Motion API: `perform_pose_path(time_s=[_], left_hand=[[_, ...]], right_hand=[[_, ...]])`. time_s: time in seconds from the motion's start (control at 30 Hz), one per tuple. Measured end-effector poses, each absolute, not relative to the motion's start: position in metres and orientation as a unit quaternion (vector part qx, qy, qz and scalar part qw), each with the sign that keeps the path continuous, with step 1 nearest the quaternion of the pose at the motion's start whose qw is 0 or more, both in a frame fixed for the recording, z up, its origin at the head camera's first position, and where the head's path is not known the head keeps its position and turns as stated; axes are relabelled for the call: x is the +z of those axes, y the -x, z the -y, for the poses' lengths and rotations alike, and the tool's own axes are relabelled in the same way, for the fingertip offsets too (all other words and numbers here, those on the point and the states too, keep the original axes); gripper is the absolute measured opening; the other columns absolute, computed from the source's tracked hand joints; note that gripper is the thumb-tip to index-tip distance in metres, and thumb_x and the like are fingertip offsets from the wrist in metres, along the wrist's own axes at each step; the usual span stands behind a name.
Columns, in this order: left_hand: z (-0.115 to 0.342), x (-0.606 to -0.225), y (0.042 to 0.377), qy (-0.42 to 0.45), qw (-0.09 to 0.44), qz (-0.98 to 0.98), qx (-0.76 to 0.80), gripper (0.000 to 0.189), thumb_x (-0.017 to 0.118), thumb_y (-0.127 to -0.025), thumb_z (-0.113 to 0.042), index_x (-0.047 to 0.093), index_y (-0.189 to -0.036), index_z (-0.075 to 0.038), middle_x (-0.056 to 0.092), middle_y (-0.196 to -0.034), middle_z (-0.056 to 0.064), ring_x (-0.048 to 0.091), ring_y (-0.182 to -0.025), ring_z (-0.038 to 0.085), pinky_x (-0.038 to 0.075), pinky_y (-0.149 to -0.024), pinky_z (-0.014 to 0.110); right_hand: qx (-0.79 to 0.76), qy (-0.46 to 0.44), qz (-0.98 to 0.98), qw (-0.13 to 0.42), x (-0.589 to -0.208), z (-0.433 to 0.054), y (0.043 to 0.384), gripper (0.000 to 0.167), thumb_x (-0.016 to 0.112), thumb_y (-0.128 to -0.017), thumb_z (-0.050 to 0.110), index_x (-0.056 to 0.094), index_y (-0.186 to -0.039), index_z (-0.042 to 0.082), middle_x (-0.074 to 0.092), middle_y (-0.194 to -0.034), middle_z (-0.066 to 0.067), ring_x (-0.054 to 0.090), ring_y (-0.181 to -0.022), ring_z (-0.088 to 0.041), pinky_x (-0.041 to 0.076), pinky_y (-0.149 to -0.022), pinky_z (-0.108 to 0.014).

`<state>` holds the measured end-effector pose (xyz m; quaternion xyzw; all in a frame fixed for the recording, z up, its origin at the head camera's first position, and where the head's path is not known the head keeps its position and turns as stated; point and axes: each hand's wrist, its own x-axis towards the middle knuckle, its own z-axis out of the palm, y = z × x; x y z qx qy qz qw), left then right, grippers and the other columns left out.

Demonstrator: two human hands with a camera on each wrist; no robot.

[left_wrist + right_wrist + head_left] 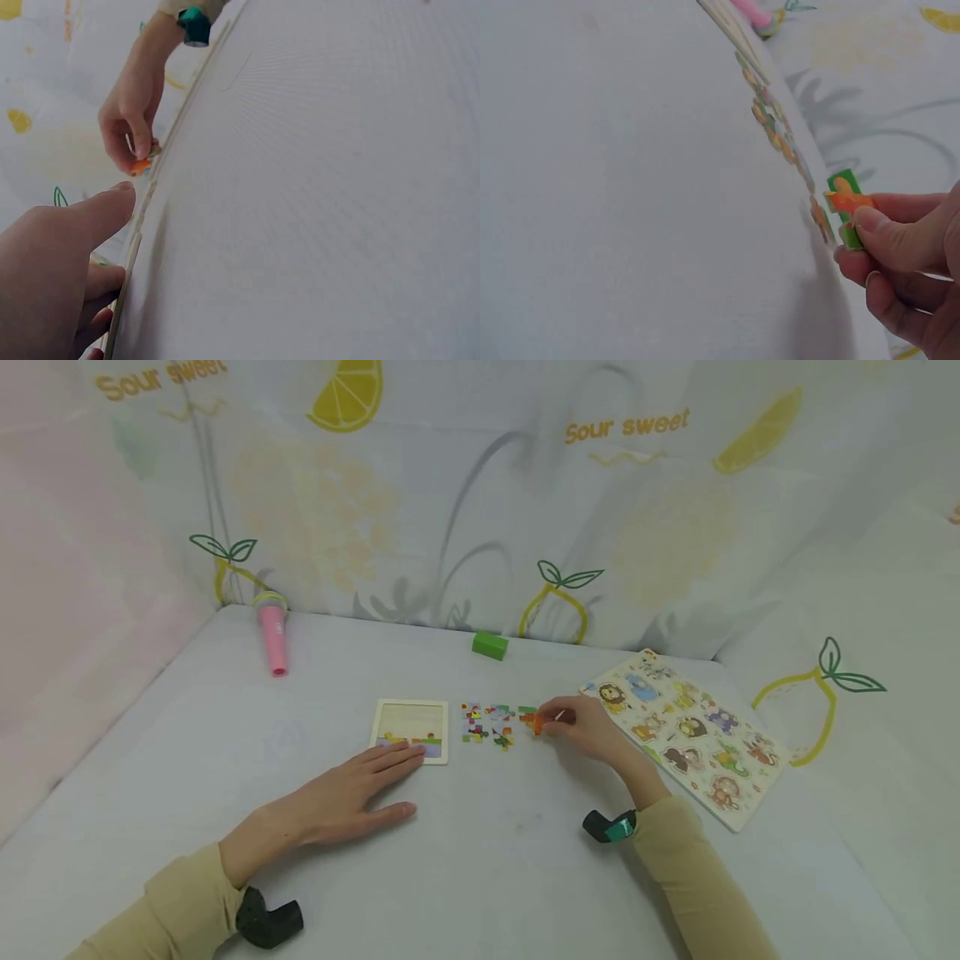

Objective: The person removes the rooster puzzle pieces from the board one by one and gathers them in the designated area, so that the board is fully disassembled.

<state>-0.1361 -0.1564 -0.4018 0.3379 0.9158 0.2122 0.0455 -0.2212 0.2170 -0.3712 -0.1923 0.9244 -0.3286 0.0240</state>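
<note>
In head view only, lion picture [612, 697] near right grip [585, 725] on piece [536, 722].

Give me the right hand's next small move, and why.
Probably carry the orange-and-green puzzle piece left to the frame: the right hand pinches it, the left hand rests on the frame, and the frame's upper part looks unfilled.

Puzzle pieces [503, 738] lie between the frame [445, 727], left, and the board [738, 814], right; a block [490, 646] behind, microphone [274, 639] back left.
</note>
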Motion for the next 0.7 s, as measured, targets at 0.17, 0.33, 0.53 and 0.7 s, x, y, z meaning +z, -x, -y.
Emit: perform_pose_path(time_s=[0.17, 0.33, 0.53, 0.7], left_hand=[[0.156, -0.402, 0.137, -0.343, 0.040, -0.914, 0.214, 0.074, 0.050, -0.097, -0.063, 0.038, -0.156, -0.020, 0.033, -0.162, -0.004, 0.025, -0.152, 0.025, 0.026, -0.121, 0.050], [0.155, -0.402, 0.138, -0.344, 0.040, -0.914, 0.213, 0.075, 0.049, -0.097, -0.064, 0.037, -0.156, -0.021, 0.032, -0.162, -0.004, 0.024, -0.152, 0.025, 0.027, -0.120, 0.050], [0.156, -0.401, 0.137, -0.340, 0.042, -0.915, 0.213, 0.075, 0.050, -0.096, -0.064, 0.036, -0.156, -0.021, 0.032, -0.162, -0.004, 0.024, -0.152, 0.025, 0.026, -0.121, 0.049], [0.157, -0.402, 0.137, -0.341, 0.037, -0.914, 0.215, 0.074, 0.050, -0.097, -0.063, 0.036, -0.156, -0.022, 0.033, -0.162, -0.004, 0.024, -0.152, 0.025, 0.026, -0.121, 0.049]], right_hand=[[-0.328, 0.207, -0.921, 0.039, -0.376, -0.218, 0.221, 0.014, 0.072, -0.091, 0.010, 0.075, -0.106, 0.009, 0.071, -0.099, -0.007, 0.062, -0.077, -0.014, 0.049, -0.068, -0.027], [-0.325, 0.227, -0.917, 0.042, -0.376, -0.215, 0.219, 0.012, 0.072, -0.091, 0.008, 0.073, -0.103, 0.011, 0.069, -0.098, -0.004, 0.059, -0.077, -0.014, 0.048, -0.068, -0.026], [-0.300, 0.263, -0.917, 0.011, -0.380, -0.209, 0.219, 0.013, 0.074, -0.089, 0.006, 0.072, -0.102, 0.007, 0.066, -0.095, -0.005, 0.055, -0.073, -0.012, 0.046, -0.067, -0.024], [-0.281, 0.267, -0.922, -0.002, -0.384, -0.206, 0.219, 0.015, 0.074, -0.089, 0.005, 0.071, -0.103, 0.005, 0.062, -0.094, -0.004, 0.049, -0.071, -0.010, 0.042, -0.064, -0.023]])
